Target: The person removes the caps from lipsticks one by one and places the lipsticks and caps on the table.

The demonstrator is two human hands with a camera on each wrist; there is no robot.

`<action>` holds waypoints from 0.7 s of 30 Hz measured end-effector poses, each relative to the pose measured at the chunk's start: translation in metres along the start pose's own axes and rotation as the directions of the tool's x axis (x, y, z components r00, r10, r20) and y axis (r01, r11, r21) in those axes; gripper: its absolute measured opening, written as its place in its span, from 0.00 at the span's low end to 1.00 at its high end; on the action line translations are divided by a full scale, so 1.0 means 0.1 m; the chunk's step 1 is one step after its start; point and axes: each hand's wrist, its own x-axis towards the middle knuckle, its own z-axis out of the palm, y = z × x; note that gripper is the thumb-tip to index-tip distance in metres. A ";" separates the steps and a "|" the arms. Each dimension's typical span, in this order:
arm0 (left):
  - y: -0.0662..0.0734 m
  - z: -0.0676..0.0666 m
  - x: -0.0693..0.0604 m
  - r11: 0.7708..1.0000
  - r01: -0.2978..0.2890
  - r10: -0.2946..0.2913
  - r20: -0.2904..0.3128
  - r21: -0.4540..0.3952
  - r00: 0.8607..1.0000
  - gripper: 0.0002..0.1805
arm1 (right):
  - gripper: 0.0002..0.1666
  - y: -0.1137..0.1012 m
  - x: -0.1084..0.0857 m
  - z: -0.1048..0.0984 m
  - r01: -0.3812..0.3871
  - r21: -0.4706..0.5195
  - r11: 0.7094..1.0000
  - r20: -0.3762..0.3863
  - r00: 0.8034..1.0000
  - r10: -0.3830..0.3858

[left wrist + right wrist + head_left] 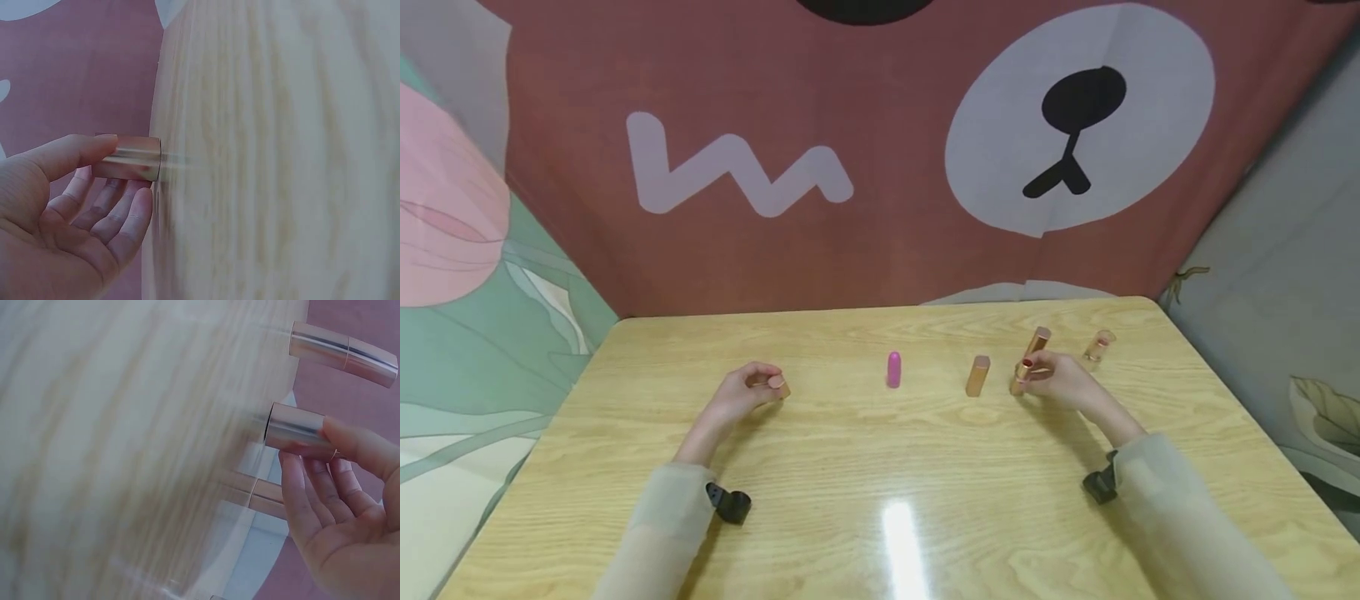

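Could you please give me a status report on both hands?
Left hand pinching short gold piece. Right hand holding red-tipped lipstick. Taller gold tube close behind it, possible snag.

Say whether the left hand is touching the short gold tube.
Touching. The left wrist view shows the left hand pinching the short gold tube, thumb against its side.

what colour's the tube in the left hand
The tube is rose gold, clearest in the left wrist view.

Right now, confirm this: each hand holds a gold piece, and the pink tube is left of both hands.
Wrong on the pink tube: the head view shows it between the left hand and the right hand. Each hand does hold a gold piece.
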 end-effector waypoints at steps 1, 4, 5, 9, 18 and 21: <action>0.00 0.00 0.00 1.000 0.000 0.000 0.000 -0.004 1.000 0.23 | 0.22 0.00 0.00 0.00 0.003 -0.003 1.000 0.003 1.000 -0.003; 0.00 0.00 0.00 1.000 0.002 -0.002 0.006 -0.011 1.000 0.24 | 0.23 -0.01 0.00 -0.02 -0.003 -0.002 1.000 0.015 1.000 0.003; 0.00 0.00 0.00 1.000 0.003 -0.002 0.009 -0.015 1.000 0.24 | 0.23 -0.01 0.00 -0.02 -0.007 -0.003 1.000 0.015 1.000 0.007; -0.01 0.00 -0.01 1.000 -0.004 0.004 0.017 -0.026 1.000 0.24 | 0.25 0.00 -0.01 -0.02 -0.024 -0.002 1.000 0.021 0.999 0.024; 0.01 0.00 -0.02 1.000 -0.012 0.012 0.026 0.002 1.000 0.27 | 0.24 0.01 0.01 -0.04 -0.008 -0.017 1.000 0.037 0.999 0.009; 0.05 -0.02 -0.05 0.999 -0.018 0.017 0.018 0.031 1.000 0.28 | 0.24 0.01 0.03 -0.04 -0.012 -0.007 1.000 0.050 0.999 0.013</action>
